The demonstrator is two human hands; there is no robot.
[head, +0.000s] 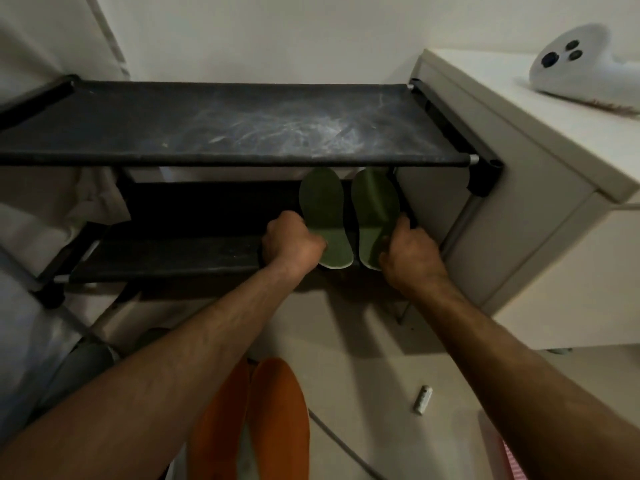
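A person leans over a black shoe rack [225, 123] at the middle of the frame, both bare arms stretched toward its lower shelf [166, 254]. The left hand [292, 242] grips the near end of the left green slipper [323, 202], fingers curled round its edge. The right hand [410, 252] holds the right green slipper [374, 199] the same way, fingers closed on its outer side. The two slippers lie side by side at the right end of the lower shelf, just right of the frame's centre. Their far ends are tucked under the top shelf and their near ends reach the shelf's front edge. They are close together, though whether they touch cannot be told.

The top shelf carries pale dusty smears across its dark fabric. A white cabinet [519, 168] stands just beside the rack at the right of the frame, and on its surface, at upper right, rests a white controller [571, 60] with dark buttons. At bottom centre a pair of orange slippers [259, 420] sits on the pale floor [363, 341]. A small white cylinder [423, 400] lies on the floor to their right, at lower right of the frame.
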